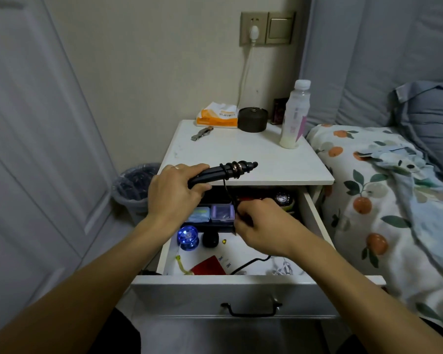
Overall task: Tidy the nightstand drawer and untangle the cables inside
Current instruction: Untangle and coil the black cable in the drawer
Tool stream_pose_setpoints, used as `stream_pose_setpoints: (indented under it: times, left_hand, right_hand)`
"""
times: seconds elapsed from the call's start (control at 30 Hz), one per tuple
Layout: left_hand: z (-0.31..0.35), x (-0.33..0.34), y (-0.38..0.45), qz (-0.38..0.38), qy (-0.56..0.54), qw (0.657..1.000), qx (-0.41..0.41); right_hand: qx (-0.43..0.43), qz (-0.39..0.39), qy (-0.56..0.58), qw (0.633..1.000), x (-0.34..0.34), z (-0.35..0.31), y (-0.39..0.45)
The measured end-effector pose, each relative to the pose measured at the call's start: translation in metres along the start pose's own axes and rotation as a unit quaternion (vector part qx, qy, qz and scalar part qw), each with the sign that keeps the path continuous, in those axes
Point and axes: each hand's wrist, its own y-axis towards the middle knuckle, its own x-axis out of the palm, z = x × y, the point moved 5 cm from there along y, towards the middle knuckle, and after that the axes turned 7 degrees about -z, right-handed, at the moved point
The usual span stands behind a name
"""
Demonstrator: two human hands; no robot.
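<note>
From the head camera, the left hand [173, 194] is closed around the handle end of a black wand-shaped device [221, 171], holding it level just above the front edge of the nightstand top [241, 154], while its black cord [225, 186] is wound in several tight turns round the shaft beyond the fingers and drops from there straight down to the right hand [262, 224]. That hand hovers over the open drawer [241, 283], fingers curled and pinching the cord just below and to the right of the left hand. The main hazard, as I judge it, lies in that short taut stretch between the two hands: a pull downward instead of a turn round the shaft would cinch the coils tighter rather than loosen them, and could strain the cord where it leaves the device. Beneath the right wrist another length of black cable [251, 264] crosses the drawer floor beside a tangle of white cable [283, 268]; whether it belongs to the same cord I cannot tell, but if it does, lifting may drag the white tangle and knot the two together. Below the left forearm sit a blue yo-yo [187, 237] and a small black case [210, 239], and under the left hand two small plastic boxes [212, 213]; a swinging cord end could sweep these about. The device's far tip points toward a plastic bottle [294, 116] standing well beyond the hands, which a careless swing might topple.
</note>
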Motion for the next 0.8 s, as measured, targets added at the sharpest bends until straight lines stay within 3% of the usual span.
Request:
stream_pose_setpoints:
  times: [0.07,0.2,0.3,0.43,0.6,0.8]
  left_hand:
    - [-0.003,0.003,0.007,-0.02,0.049,0.998,0.014]
    - [-0.002,0.008,0.015,-0.017,0.11,0.993,0.047]
    - [-0.012,0.008,0.024,-0.021,0.189,0.981,0.031]
    - [-0.035,0.0,0.031,-0.033,0.184,0.982,-0.005]
    - [-0.009,0.013,0.023,-0.09,0.204,0.962,0.16]
    - [0.013,0.011,0.011,-0.11,0.028,0.96,0.258]
  right_hand:
    - [-0.024,0.03,-0.002,0.999,-0.006,-0.005,-0.004]
    - [-0.046,0.16,0.01,0.986,-0.033,-0.001,-0.008]
    - [-0.053,0.207,0.037,0.976,-0.042,0.003,-0.012]
    - [-0.075,0.238,0.053,0.967,-0.051,0.008,-0.017]
    - [-0.112,0.3,0.093,0.943,-0.068,0.012,-0.01]
    - [-0.055,0.356,0.166,0.918,-0.073,0.045,0.003]
